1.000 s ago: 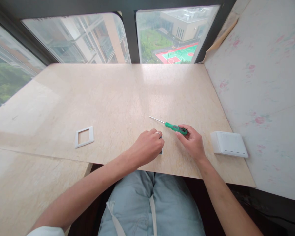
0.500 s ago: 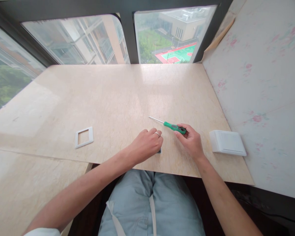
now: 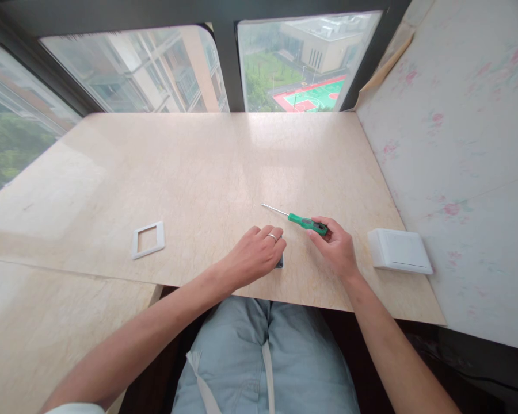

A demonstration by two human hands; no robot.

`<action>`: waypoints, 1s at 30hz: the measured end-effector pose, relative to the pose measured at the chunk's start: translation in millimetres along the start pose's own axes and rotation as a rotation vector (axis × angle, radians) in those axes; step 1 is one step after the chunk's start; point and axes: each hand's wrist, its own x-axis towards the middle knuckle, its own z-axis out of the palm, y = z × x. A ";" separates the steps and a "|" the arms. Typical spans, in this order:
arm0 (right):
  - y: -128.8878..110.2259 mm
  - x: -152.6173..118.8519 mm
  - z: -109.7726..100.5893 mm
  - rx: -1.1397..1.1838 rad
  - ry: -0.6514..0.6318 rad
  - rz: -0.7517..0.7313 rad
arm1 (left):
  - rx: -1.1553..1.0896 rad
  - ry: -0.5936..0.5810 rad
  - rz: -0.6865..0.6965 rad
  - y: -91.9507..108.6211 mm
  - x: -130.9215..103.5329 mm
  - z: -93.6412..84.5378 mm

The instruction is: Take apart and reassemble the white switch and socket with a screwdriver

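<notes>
A screwdriver [image 3: 304, 222] with a green and black handle is in my right hand [image 3: 337, 247], its metal shaft pointing left and away from me. Close beside it, my left hand [image 3: 261, 252] has its fingers curled down over a small dark grey piece [image 3: 280, 262]. Only an edge of that piece shows past the fingers, so its kind is hidden. A ring sits on one finger of the left hand. Further left, a white square switch frame [image 3: 148, 240] with an open middle lies flat on the beige surface.
A white box-like wall switch [image 3: 400, 251] rests at the right, near the floral-papered wall [image 3: 457, 172]. The beige stone ledge [image 3: 190, 172] reaches to the dark window frame [image 3: 228, 63] at the back. Its front edge runs just above my lap.
My left hand has shifted very slightly, and a little more of the dark grey piece shows beside its fingers. The right hand and screwdriver stay nearly still.
</notes>
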 end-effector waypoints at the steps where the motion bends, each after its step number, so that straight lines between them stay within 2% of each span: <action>1: 0.1 0.1 0.0 0.001 0.002 0.001 | -0.004 0.003 -0.002 -0.1 -0.1 1.2; 7: 0.0 0.7 -0.5 -0.014 0.003 0.001 | -0.156 0.053 -0.035 -3.5 -1.9 12.6; 11: -2.3 -0.2 -0.4 -0.061 -0.001 -0.042 | -0.336 0.149 -0.097 -8.9 -9.9 20.0; 14: -4.2 -3.0 0.0 -0.152 -0.007 -0.138 | -0.465 0.191 -0.085 -14.8 -19.6 25.0; 17: -5.4 -6.7 0.8 -0.270 -0.015 -0.286 | -0.518 0.176 -0.070 -20.0 -27.8 32.5; 21: -6.1 -9.3 1.7 -0.410 -0.034 -0.455 | -0.603 0.177 -0.118 -21.3 -31.5 44.6; 26: -5.9 -10.0 1.5 -0.466 -0.067 -0.510 | -0.724 0.259 -0.175 -18.5 -30.1 59.7; 30: -15.2 -14.7 0.3 -0.477 -0.057 -0.544 | -0.847 0.383 -0.180 -17.5 -30.9 72.8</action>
